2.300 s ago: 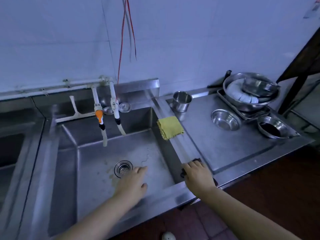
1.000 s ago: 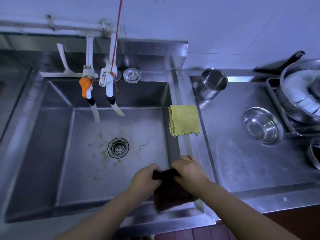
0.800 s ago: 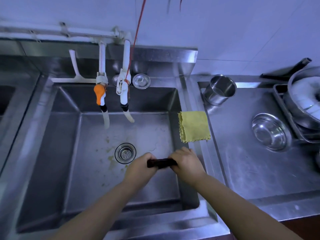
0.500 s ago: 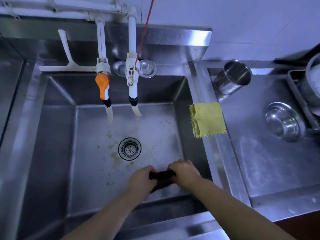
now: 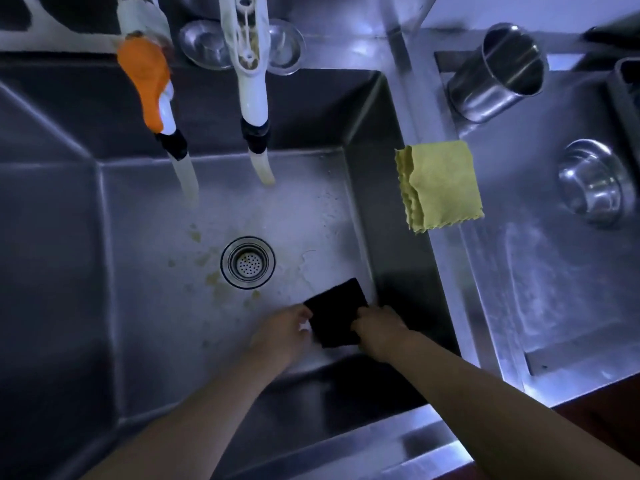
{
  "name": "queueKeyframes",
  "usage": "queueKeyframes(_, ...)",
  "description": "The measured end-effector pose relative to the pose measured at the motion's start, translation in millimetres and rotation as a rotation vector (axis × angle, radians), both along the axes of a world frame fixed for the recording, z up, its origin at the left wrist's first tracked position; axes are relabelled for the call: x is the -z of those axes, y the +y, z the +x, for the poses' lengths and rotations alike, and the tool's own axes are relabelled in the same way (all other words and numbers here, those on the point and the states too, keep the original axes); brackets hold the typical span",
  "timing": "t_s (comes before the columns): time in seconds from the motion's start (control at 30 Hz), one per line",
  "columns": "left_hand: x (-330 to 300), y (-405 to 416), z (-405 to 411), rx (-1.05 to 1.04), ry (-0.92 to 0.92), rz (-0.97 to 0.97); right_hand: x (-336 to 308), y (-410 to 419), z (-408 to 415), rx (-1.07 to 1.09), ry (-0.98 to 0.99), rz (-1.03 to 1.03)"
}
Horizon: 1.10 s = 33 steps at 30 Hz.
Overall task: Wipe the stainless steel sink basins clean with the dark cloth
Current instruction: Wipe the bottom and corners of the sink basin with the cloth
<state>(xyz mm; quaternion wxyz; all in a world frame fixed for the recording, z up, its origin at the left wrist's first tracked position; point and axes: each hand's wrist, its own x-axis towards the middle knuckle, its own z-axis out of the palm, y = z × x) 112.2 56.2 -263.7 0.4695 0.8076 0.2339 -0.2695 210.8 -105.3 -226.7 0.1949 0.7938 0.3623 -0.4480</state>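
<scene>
Forearms reach down into the sink basin (image 5: 145, 209). My left hand (image 5: 282, 329) and right hand (image 5: 377, 329) each pinch a side of the dark cloth (image 5: 335, 311), grip narrow on both, holding it flat on the basin floor by the right wall. Beyond it sits the drain strainer (image 5: 248, 262), with yellowish specks around (residue, kind unclear). Farther up, a yellow cloth (image 5: 439, 185) drapes the rim beside the bench (image 5: 554, 289); two taps (image 5: 250, 81) hang at the back.

Both taps (image 5: 242, 46) cut off by top edge; fingers (image 5: 360, 323) partly hidden behind dark cloth (image 5: 337, 311).
</scene>
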Motion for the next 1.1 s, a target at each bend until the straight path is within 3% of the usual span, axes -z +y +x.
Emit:
queueKeyframes(0.13,10,26,-9,0.04,0.041,0.112,20,13,-5,0.163,0.126,-0.015)
queueKeyframes(0.3,21,45,-11,0.207,-0.048,0.321,54,30,-19,0.264,0.173,-0.277)
queueKeyframes(0.47,35,44,-3,0.387,-0.164,0.558,82,35,5,0.403,-0.048,-0.071)
queueKeyframes(0.63,43,40,3,0.52,-0.26,0.653,108,45,52,0.516,-0.136,0.099)
queueKeyframes(0.8,59,36,9,0.486,-0.426,0.762,134,70,95,0.553,-0.211,0.255)
queueKeyframes(0.97,67,31,19,0.483,-0.412,0.759,150,107,149,0.538,-0.293,0.351)
queueKeyframes(1.1,64,31,27,0.474,-0.387,0.748,151,110,139,0.574,-0.373,0.424)
